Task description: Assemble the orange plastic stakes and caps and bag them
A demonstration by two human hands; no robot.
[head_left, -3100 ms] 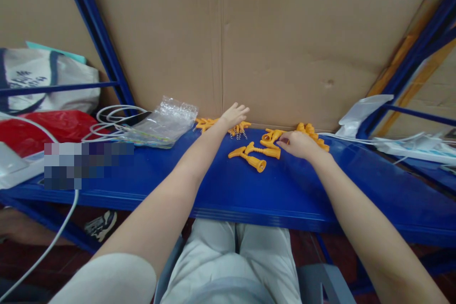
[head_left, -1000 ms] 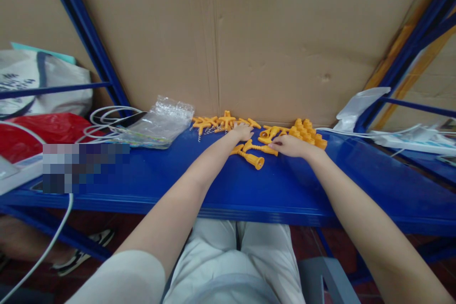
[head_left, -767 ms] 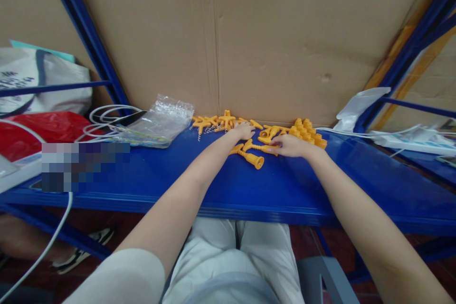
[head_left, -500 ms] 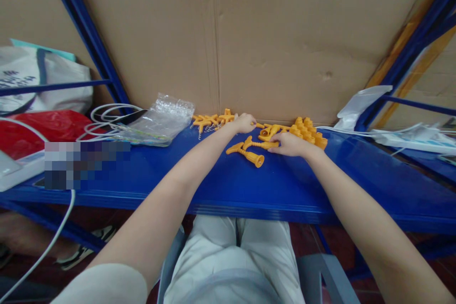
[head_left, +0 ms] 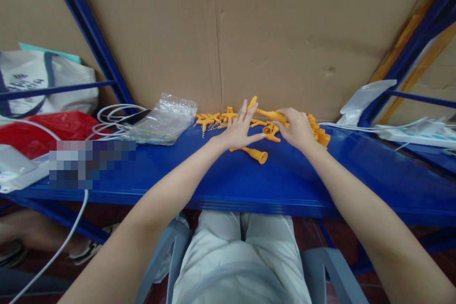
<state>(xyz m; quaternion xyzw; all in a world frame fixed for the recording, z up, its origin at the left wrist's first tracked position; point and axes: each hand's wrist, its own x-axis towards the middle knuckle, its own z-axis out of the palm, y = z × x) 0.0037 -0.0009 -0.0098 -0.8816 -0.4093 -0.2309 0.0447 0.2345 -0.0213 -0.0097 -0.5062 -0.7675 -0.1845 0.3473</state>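
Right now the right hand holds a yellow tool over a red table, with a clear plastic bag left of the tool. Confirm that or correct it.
The table is blue, not red, as the head view shows. The right hand does hold a yellow tool, with the clear plastic bag left of it.

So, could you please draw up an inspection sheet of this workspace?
Surface: glossy blue shelf, partly covered.
Job's things: held orange plastic T-handled tool; similar orange tool lies nearer; orange handles with metal spirals, back left.
Clutter: clear plastic bag, red plastic bag, left.
Grip: right hand closed on held tool; left hand open, contact unclear.
Cables: coiled white cables, left; another hangs past the front edge.
Surroundings: brown cardboard panel behind.
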